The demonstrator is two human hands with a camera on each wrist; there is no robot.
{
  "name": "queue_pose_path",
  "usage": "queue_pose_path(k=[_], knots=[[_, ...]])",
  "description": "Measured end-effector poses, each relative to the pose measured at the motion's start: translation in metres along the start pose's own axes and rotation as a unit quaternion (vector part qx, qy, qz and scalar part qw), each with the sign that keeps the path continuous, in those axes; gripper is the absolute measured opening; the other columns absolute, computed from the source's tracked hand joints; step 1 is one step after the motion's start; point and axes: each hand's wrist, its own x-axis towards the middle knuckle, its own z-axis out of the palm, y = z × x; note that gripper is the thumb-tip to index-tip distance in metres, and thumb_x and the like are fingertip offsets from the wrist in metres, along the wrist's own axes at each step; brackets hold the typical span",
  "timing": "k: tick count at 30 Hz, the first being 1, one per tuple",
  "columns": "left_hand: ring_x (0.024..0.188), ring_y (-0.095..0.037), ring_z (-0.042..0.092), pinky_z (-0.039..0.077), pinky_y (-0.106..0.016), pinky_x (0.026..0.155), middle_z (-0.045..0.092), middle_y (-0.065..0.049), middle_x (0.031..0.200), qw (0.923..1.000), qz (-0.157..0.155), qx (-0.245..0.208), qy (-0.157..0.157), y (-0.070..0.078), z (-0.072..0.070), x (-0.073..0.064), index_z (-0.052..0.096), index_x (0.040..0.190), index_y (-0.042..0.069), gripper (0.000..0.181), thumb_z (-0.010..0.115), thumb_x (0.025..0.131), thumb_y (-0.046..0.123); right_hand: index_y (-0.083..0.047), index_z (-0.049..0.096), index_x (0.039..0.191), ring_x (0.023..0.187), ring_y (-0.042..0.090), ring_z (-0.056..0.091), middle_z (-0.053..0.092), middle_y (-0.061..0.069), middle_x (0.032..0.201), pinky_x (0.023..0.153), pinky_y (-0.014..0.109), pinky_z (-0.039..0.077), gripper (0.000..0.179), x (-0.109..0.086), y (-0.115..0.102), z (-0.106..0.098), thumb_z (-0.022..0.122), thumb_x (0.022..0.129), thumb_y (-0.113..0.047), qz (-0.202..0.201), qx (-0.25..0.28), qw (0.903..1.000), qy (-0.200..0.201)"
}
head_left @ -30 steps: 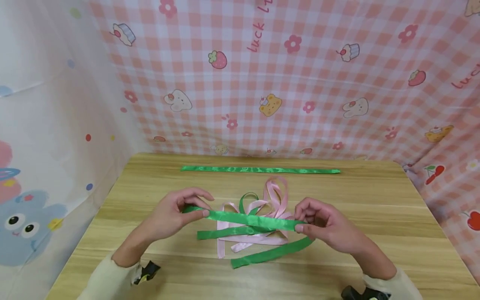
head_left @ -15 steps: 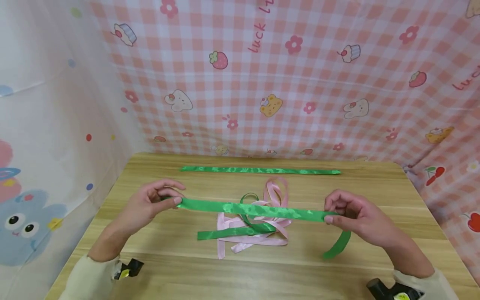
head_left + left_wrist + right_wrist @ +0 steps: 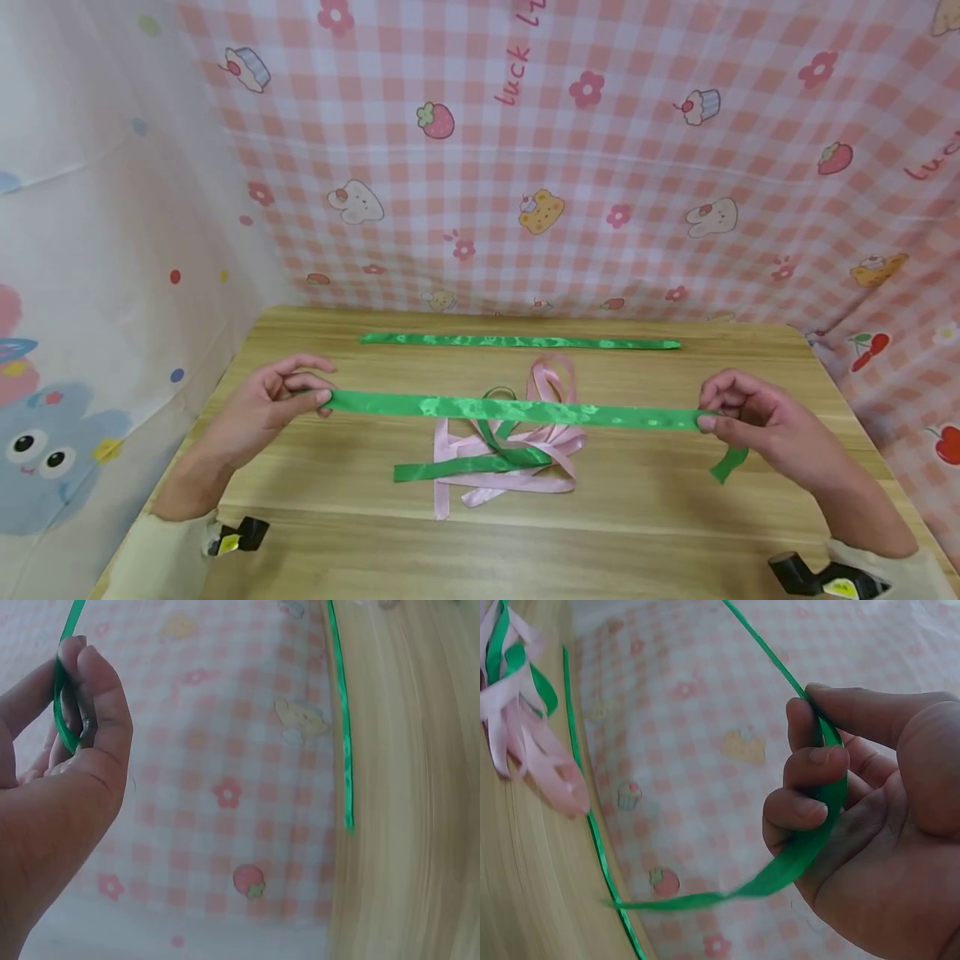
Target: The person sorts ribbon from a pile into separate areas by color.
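Nearest the wearer, a cream left sleeve (image 3: 161, 554) and right sleeve (image 3: 896, 560) lie behind the two grips, with a black wrist device at each cuff, the left device (image 3: 243, 533) and the right device (image 3: 836, 581) both bearing a yellow label. Beneath is a wood-grain tabletop (image 3: 390, 567).

Left hand (image 3: 270, 408): grip closed to a pinch at the thumb, holding a green satin ribbon (image 3: 517, 411); a short end lies inside the fingers. Right hand (image 3: 765, 427): grip likewise closed to a pinch on the same ribbon, other fingers curled; the ribbon runs inside them and its loose tail hangs below the grip.

Between the grips the ribbon is raised above the tabletop, drawn nearly straight, its face creased and glossy.

Below the held span, midway between the grips, lies a tangle of pink satin ribbon (image 3: 506, 481) with a second green ribbon (image 3: 442, 468); one green end points toward the left grip.

Beyond both grips, a third green ribbon (image 3: 521, 341) lies nearly straight along the far edge. Behind it hangs a pink-and-white checked cloth (image 3: 480, 167), printed with strawberries, cupcakes and flowers.
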Motion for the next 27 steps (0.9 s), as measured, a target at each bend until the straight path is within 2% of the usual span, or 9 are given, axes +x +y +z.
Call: queue_pose_path(k=[3, 8, 12, 17, 20, 25, 27], knots=[[0.083, -0.011, 0.068, 0.055, -0.025, 0.084, 0.073, 0.006, 0.099, 1.0, 0.002, -0.006, 0.003, -0.004, -0.007, -0.002, 0.057, 0.126, 0.011, 0.031, 0.052, 0.099, -0.005, 0.002, 0.052, 0.109, 0.068, 0.014, 0.054, 0.061, 0.0, 0.083, 0.051, 0.038, 0.039, 0.027, -0.005, 0.005, -0.01, 0.047, 0.092, 0.022, 0.009, 0.005, 0.9999, 0.01], [0.081, -0.011, 0.068, 0.054, -0.023, 0.083, 0.074, 0.007, 0.094, 0.9977, -0.023, 0.014, 0.062, -0.012, -0.02, -0.003, 0.06, 0.12, 0.013, 0.026, 0.057, 0.098, -0.001, 0.002, 0.052, 0.11, 0.067, 0.02, 0.047, 0.061, -0.001, 0.085, 0.054, 0.036, 0.035, 0.027, -0.013, 0.014, -0.026, 0.045, 0.093, 0.022, 0.015, -0.004, 0.9995, 0.029], [0.079, -0.01, 0.069, 0.054, -0.021, 0.08, 0.074, 0.007, 0.093, 0.994, -0.036, -0.013, 0.103, -0.018, -0.03, -0.005, 0.061, 0.116, 0.017, 0.026, 0.058, 0.098, -0.002, 0.001, 0.053, 0.109, 0.068, 0.018, 0.045, 0.057, -0.002, 0.083, 0.06, 0.035, 0.032, 0.025, -0.018, 0.022, -0.036, 0.045, 0.094, 0.02, 0.026, -0.017, 0.9982, 0.052], [0.084, -0.01, 0.07, 0.055, -0.022, 0.081, 0.074, 0.005, 0.097, 0.9926, -0.044, -0.054, 0.1, -0.024, -0.04, -0.006, 0.058, 0.121, 0.016, 0.029, 0.056, 0.099, -0.002, -0.001, 0.053, 0.107, 0.069, 0.018, 0.045, 0.056, -0.001, 0.083, 0.061, 0.034, 0.03, 0.027, -0.023, 0.033, -0.045, 0.043, 0.094, 0.021, 0.022, 0.018, 0.9962, 0.082], [0.085, -0.01, 0.07, 0.055, -0.022, 0.082, 0.075, 0.005, 0.097, 0.9922, -0.054, -0.049, 0.102, -0.027, -0.043, -0.007, 0.058, 0.122, 0.017, 0.029, 0.057, 0.099, 0.0, -0.002, 0.053, 0.107, 0.07, 0.018, 0.046, 0.057, -0.001, 0.084, 0.063, 0.033, 0.032, 0.028, -0.025, 0.039, -0.048, 0.042, 0.095, 0.021, 0.021, 0.04, 0.9953, 0.086], [0.083, -0.01, 0.07, 0.055, -0.021, 0.08, 0.075, 0.006, 0.093, 0.9895, -0.062, -0.033, 0.127, -0.032, -0.044, -0.005, 0.062, 0.116, 0.018, 0.026, 0.06, 0.097, 0.001, -0.003, 0.052, 0.11, 0.073, 0.02, 0.049, 0.061, 0.002, 0.089, 0.066, 0.03, 0.04, 0.029, -0.026, 0.046, -0.053, 0.038, 0.098, 0.019, 0.017, 0.077, 0.9934, 0.084], [0.083, -0.011, 0.07, 0.056, -0.022, 0.079, 0.075, 0.004, 0.092, 0.9889, -0.06, -0.034, 0.132, -0.036, -0.045, -0.003, 0.062, 0.114, 0.017, 0.025, 0.06, 0.097, 0.0, -0.003, 0.051, 0.111, 0.073, 0.02, 0.05, 0.062, 0.002, 0.09, 0.067, 0.029, 0.042, 0.026, -0.024, 0.049, -0.053, 0.038, 0.099, 0.017, 0.02, 0.077, 0.9923, 0.095]])
